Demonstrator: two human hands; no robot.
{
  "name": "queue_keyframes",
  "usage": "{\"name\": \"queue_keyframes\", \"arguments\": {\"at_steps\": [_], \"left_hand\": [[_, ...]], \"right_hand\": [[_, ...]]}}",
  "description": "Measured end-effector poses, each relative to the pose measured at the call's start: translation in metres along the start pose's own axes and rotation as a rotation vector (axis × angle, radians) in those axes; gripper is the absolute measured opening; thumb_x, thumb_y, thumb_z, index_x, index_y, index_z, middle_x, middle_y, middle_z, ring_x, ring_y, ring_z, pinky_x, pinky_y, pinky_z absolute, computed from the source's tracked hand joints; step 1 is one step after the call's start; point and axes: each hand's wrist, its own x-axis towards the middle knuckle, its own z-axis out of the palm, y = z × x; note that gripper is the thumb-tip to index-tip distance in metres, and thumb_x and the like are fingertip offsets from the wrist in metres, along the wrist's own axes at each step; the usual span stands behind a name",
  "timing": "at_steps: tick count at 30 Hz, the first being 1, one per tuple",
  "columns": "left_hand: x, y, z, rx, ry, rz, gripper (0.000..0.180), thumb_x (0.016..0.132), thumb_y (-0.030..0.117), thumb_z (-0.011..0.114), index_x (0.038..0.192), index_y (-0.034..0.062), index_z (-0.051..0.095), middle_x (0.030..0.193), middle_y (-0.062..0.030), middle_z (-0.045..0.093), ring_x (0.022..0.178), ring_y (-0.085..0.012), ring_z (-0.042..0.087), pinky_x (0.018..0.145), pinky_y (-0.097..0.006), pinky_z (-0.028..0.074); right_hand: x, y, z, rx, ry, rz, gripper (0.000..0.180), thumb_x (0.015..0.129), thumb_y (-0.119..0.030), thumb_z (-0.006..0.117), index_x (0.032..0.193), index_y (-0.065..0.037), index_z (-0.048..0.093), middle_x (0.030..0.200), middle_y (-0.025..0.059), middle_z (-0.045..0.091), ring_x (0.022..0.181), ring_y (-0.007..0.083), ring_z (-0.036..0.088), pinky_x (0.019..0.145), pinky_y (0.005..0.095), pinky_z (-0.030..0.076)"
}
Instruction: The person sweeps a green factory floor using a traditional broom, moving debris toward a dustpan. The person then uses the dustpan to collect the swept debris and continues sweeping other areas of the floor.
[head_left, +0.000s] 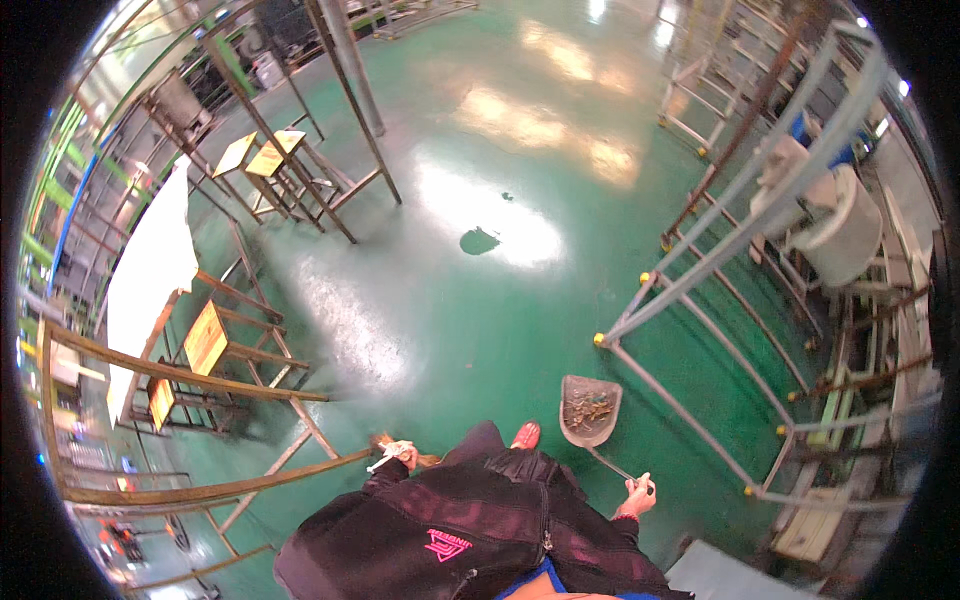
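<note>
My right hand (pixel 640 496) is closed around the thin handle of a dustpan (pixel 590 440), which reaches out ahead of me over the green floor. In the pan lies a heap of brown debris (pixel 590 410). My left hand (pixel 402 455) is closed on what looks like a broom (pixel 429 461), with a pale handle and brown bristles showing on either side of the fingers. Most of the broom is hidden by the hand and my dark jacket.
Metal frames (pixel 690 275) with yellow feet stand at the right, beside a large pale tub (pixel 840 230). Stools (pixel 208 338) and a white-covered table (pixel 150 285) are at the left, near a brown metal rail (pixel 200 492). A dark patch (pixel 480 241) marks the floor ahead.
</note>
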Motion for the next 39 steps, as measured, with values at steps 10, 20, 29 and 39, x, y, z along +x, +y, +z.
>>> {"name": "queue_keyframes", "arguments": {"at_steps": [10,20,29,39], "left_hand": [[0.109,-0.041,0.150,-0.131,0.029,0.411,0.018,0.072,0.017,0.042,0.058,0.0079,0.037,0.055,-0.0060,0.044,0.049,-0.0214,0.049,0.049,-0.033,0.048],[0.259,0.014,0.516,-0.178,0.052,0.751,0.018,0.072,0.017,0.041,0.057,0.0082,0.037,0.055,-0.0068,0.044,0.049,-0.0236,0.049,0.049,-0.036,0.048],[0.392,0.065,0.734,-0.061,-0.281,0.631,0.026,0.068,0.013,0.049,0.050,0.0161,0.030,0.043,0.0014,0.036,0.034,-0.0169,0.039,0.035,-0.032,0.035],[0.550,0.081,0.927,-0.225,-0.295,0.481,0.027,0.065,0.013,0.051,0.047,0.0160,0.031,0.040,0.0024,0.035,0.030,-0.0141,0.035,0.032,-0.027,0.030]], "right_hand": [[0.084,-0.090,0.313,0.063,-0.232,-0.034,0.031,0.080,-0.021,0.057,0.058,-0.008,0.040,0.058,0.0016,0.042,0.047,0.0131,0.040,0.047,0.0270,0.043],[0.173,-0.190,0.602,0.059,-0.176,-0.011,0.028,0.079,-0.024,0.058,0.076,0.002,0.051,0.073,0.0111,0.052,0.058,0.0205,0.051,0.055,0.0310,0.051],[0.268,-0.275,0.818,0.130,-0.116,-0.044,0.026,0.078,-0.022,0.060,0.078,0.003,0.054,0.069,0.0105,0.051,0.052,0.0191,0.049,0.051,0.0293,0.048],[0.387,-0.366,1.081,0.084,-0.106,-0.062,0.025,0.077,-0.022,0.061,0.075,0.002,0.053,0.073,0.0100,0.052,0.057,0.0180,0.052,0.052,0.0285,0.051]]}}
